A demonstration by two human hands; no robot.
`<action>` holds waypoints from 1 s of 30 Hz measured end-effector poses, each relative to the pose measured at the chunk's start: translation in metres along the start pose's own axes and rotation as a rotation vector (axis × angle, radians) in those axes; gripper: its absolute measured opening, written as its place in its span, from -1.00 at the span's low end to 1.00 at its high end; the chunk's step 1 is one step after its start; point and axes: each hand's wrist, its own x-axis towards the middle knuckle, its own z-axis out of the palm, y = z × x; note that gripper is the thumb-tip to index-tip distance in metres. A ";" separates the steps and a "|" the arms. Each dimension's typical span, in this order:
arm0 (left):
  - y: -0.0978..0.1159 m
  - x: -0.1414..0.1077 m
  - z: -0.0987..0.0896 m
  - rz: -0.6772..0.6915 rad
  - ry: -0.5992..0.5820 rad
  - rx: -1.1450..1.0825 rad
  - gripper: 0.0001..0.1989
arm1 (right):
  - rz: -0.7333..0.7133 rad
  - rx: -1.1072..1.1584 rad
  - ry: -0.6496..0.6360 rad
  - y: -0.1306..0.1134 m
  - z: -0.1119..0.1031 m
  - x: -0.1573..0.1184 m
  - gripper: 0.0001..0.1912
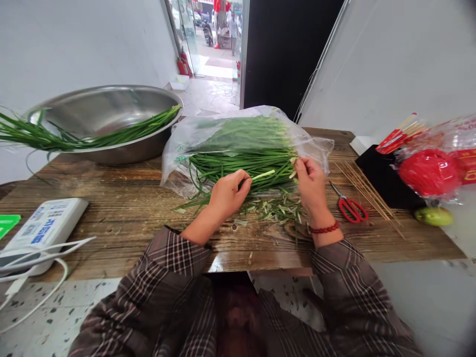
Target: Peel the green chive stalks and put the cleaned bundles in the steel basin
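left hand (226,194) pinches a chive stalk (263,174) — right hand (310,184) grips its pale end

Green chives (241,161), red-handled scissors (349,206), plaid sleeves (174,263)

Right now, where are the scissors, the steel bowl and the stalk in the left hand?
scissors (348,207): head view, on the red handles.
steel bowl (111,106): head view, on the bare inner wall.
stalk (263,174): head view, on its pale end past the left hand (227,193).
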 end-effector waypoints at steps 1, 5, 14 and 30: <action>-0.001 0.002 -0.002 -0.021 0.003 -0.021 -0.79 | -0.044 -0.007 -0.032 -0.003 -0.008 0.003 -0.80; -0.001 0.006 -0.006 -0.079 -0.026 -0.129 -0.76 | -0.228 -0.042 -0.473 -0.022 -0.022 0.006 -0.89; 0.004 0.008 -0.007 -0.110 -0.191 -0.276 -0.73 | -0.559 -0.411 -0.449 -0.025 0.011 -0.012 -0.87; 0.008 0.007 -0.007 -0.089 -0.299 -0.341 -0.65 | -0.121 -0.117 -0.289 -0.016 0.036 -0.026 -0.73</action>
